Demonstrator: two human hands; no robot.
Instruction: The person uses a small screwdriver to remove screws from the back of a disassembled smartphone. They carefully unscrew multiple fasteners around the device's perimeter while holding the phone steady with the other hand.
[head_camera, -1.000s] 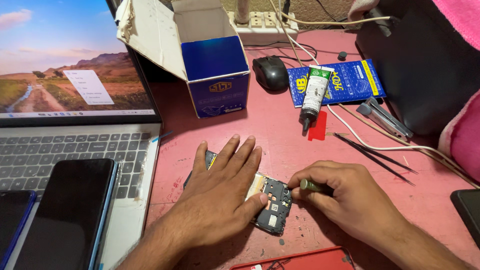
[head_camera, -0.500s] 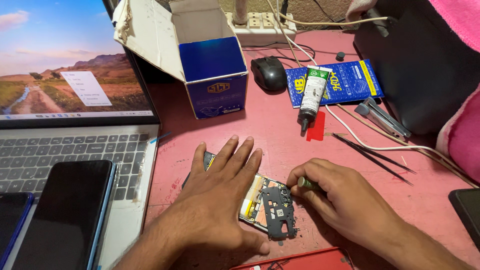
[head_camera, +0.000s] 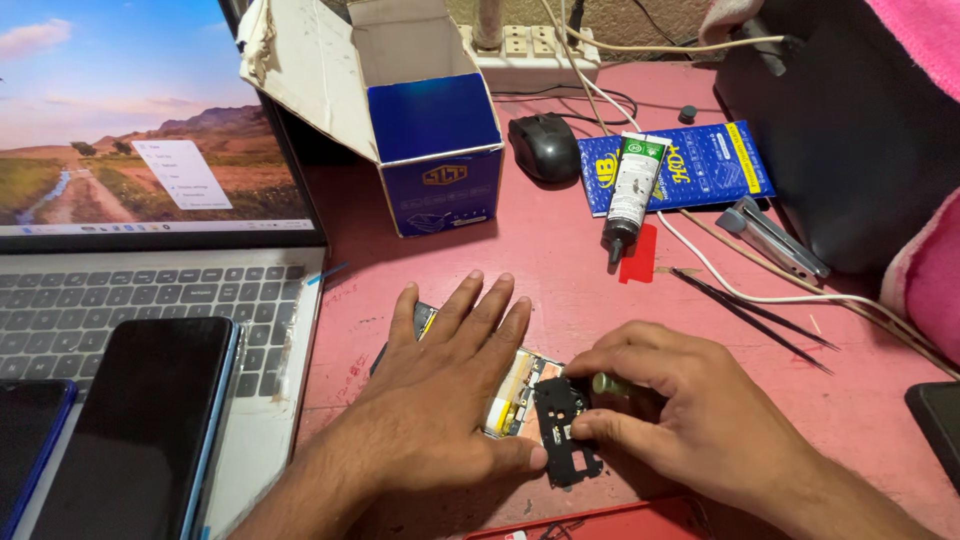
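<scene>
Your right hand (head_camera: 690, 420) has slid closer over the opened phone (head_camera: 520, 400), fingers pinched narrow around a small green-tipped tool (head_camera: 608, 383). Your left hand (head_camera: 445, 385) lies flat, spread wide, pinning the phone to the pink counter (head_camera: 560, 270).

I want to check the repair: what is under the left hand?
Under the left hand lies an opened phone; only its yellow-edged inside and a black cover plate show. The rest is covered.
</scene>
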